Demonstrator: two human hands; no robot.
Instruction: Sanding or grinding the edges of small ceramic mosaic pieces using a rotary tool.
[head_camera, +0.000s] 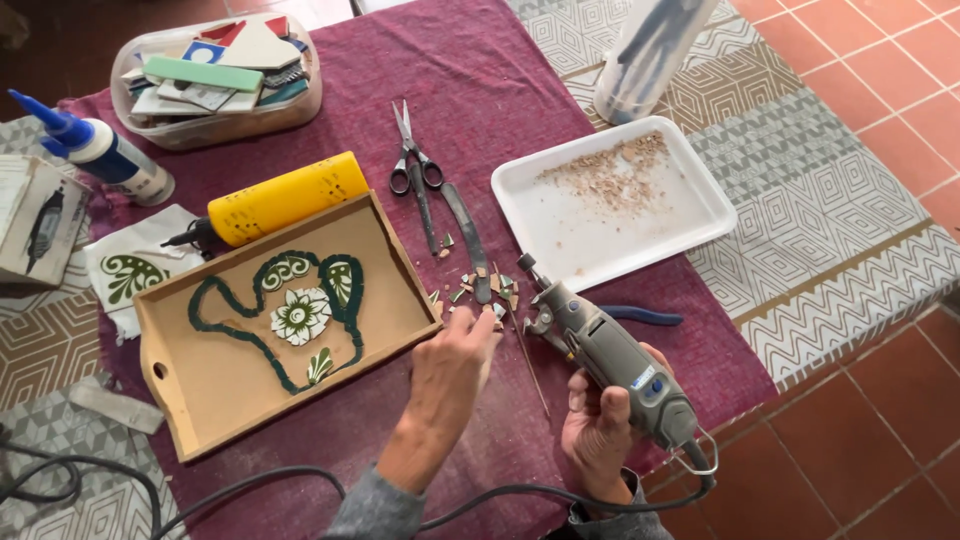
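One maroon cloth (520, 80) covers the table, and on it, ordered by size, sit one wooden tray (215, 390) with a green mosaic outline and a flower tile inside, one white foam tray (610, 240) dusted with tile crumbs, one clear tub (215, 120) heaped with tile offcuts, and one yellow bottle (285, 200) lying on its side against the wooden tray's far rim. The right hand (600, 425) is clenched around the body of one grey rotary tool (610, 355), which points away from the person toward the white tray, its cord trailing back past the wrist. The left hand (450, 375) lies palm down between the wooden tray and the tool, fingers loosely bent, their tips reaching into a scatter of small tile shards (480, 290); whether it pinches one I cannot tell. Beyond the shards lie one pair of scissors (412, 150) and one pair of nippers (455, 225), both idle. One blue-capped glue bottle (100, 150) lies at the far left. The shards are too small and too many to count.
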